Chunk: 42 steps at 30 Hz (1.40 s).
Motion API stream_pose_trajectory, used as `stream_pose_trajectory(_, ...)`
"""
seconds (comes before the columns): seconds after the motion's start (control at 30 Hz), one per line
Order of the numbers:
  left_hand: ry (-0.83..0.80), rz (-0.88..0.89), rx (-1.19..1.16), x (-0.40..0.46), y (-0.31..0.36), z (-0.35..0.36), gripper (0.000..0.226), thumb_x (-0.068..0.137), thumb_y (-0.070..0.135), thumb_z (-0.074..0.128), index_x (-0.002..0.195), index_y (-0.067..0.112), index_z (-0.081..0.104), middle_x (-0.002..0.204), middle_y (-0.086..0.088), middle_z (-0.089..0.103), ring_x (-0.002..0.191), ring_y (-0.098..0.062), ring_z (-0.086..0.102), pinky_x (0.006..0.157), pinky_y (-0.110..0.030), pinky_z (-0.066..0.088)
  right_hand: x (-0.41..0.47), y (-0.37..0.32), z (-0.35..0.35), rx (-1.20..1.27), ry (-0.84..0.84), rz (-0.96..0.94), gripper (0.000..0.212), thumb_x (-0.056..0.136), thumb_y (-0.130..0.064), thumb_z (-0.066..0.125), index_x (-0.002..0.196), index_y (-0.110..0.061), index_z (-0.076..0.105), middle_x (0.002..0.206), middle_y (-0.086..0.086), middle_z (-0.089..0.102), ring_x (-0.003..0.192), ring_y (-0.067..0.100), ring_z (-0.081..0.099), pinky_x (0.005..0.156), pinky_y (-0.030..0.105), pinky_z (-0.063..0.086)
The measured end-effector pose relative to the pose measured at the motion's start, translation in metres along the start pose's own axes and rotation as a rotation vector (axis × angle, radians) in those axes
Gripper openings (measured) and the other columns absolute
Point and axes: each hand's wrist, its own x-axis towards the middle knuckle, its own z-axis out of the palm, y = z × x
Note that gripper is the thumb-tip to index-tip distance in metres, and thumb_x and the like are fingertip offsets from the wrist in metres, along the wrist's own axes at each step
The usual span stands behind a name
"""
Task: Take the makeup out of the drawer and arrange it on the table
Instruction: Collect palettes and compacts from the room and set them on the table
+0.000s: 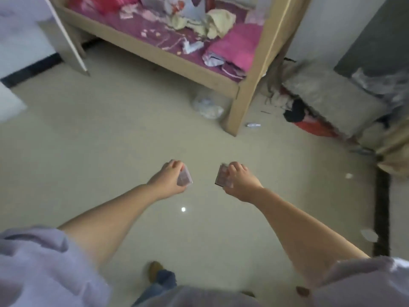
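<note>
Far left of the frame, your lilac fabric sleeve (33, 262) fills the lower corner, and your bare forearm runs up from it toward the middle. Your left hand (169, 177) sits just left of centre, its fingers curled round a small flat pinkish makeup compact with a clear lid (184, 179), which pokes out on the hand's right side, tilted. A narrow gap of pale glossy tiled floor (110, 129) separates it from the next one. Your right hand (240, 178), just right of centre, grips a second small flat makeup palette with a dark edge and pinkish pans (222, 177), held on the hand's left side, so the two pieces face each other, near but apart. Both hang above the floor, with blur softening their detail. At the bottom centre you can see a blue denim trouser leg (163, 282) and a brownish shoe (155, 270). Up top, a light wooden bed frame (250, 89) with a magenta cover runs from upper centre to upper right, strewn with crumpled clothes. Right of its post, a grey cushion-like bundle (327, 98) lies against the wall.
</note>
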Motion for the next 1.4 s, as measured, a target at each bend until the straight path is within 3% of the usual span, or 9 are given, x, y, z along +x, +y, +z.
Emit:
stream_pose_trajectory(0.3, 0.301, -0.298, -0.056, -0.071, -0.232, -0.142, 0.05, 0.077, 0.025, 0.07, 0.118, 0.01, 0.045, 0.122, -0.007, 0.045, 0.114, -0.023, 0.044, 0.083, -0.027, 0.037, 0.181, -0.263, -0.001, -0.1, -0.044, -0.426, 0.054, 0.084, -0.03, 0.056, 0.129, -0.007, 0.038, 0.139, 0.008, 0.036, 0.13, 0.026, 0.033, 0.102, 0.033, 0.035)
stream_pose_trajectory(0.5, 0.387, -0.437, -0.041, -0.07, -0.343, -0.189, 0.046, 0.077, 0.024, 0.07, 0.112, 0.005, 0.047, 0.117, -0.011, 0.047, 0.108, -0.028, 0.047, 0.085, -0.032, 0.041, 0.287, -0.374, 0.005, -0.169, -0.131, -0.606, 0.053, 0.083, -0.03, 0.058, 0.129, -0.009, 0.041, 0.14, 0.007, 0.035, 0.129, 0.027, 0.033, 0.1, 0.033, 0.038)
stream_pose_trajectory(0.7, 0.456, -0.467, 0.0, -0.003, -0.458, -0.273, 0.049, 0.075, 0.02, 0.069, 0.116, 0.005, 0.047, 0.119, -0.011, 0.047, 0.11, -0.027, 0.047, 0.087, -0.032, 0.042, 0.436, -0.462, -0.004, -0.173, -0.122, -0.758, 0.052, 0.083, -0.033, 0.059, 0.127, -0.011, 0.042, 0.139, 0.005, 0.036, 0.126, 0.027, 0.035, 0.095, 0.031, 0.037)
stream_pose_trajectory(0.9, 0.516, -0.564, -0.047, 0.05, -0.559, -0.373, 0.051, 0.078, 0.024, 0.069, 0.12, 0.005, 0.045, 0.123, -0.011, 0.045, 0.112, -0.027, 0.045, 0.09, -0.033, 0.04, 0.589, -0.567, -0.044, -0.22, -0.133, -0.846, 0.052, 0.083, -0.032, 0.061, 0.126, -0.009, 0.042, 0.138, 0.007, 0.038, 0.125, 0.027, 0.035, 0.094, 0.032, 0.038)
stream_pose_trajectory(1.13, 0.496, -0.64, 0.005, 0.07, -0.702, -0.464, 0.035, 0.088, 0.025, 0.056, 0.117, 0.005, 0.055, 0.127, -0.012, 0.045, 0.116, -0.021, 0.039, 0.095, -0.032, 0.035, 0.726, -0.709, -0.047, -0.277, -0.146, -0.973, 0.054, 0.081, -0.034, 0.063, 0.125, -0.009, 0.043, 0.137, 0.008, 0.038, 0.124, 0.027, 0.036, 0.093, 0.034, 0.04)
stream_pose_trajectory(1.27, 0.578, -0.643, 0.028, 0.075, -0.792, -0.519, 0.039, 0.084, 0.02, 0.063, 0.115, -0.001, 0.051, 0.123, -0.016, 0.047, 0.114, -0.025, 0.042, 0.091, -0.025, 0.029, 0.799, -0.796, -0.039, -0.248, -0.132, -0.967, 0.054, 0.08, -0.034, 0.065, 0.124, -0.009, 0.043, 0.135, 0.008, 0.04, 0.123, 0.027, 0.037, 0.093, 0.034, 0.04)
stream_pose_trajectory(1.4, 0.542, -0.626, 0.043, 0.086, -0.877, -0.589, 0.039, 0.085, 0.021, 0.062, 0.116, 0.001, 0.05, 0.122, -0.013, 0.047, 0.116, -0.026, 0.042, 0.09, -0.022, 0.03, 0.864, -0.877, -0.044, -0.216, -0.134, -0.93, 0.056, 0.08, -0.035, 0.064, 0.125, -0.011, 0.042, 0.135, 0.006, 0.04, 0.123, 0.025, 0.038, 0.091, 0.033, 0.041)
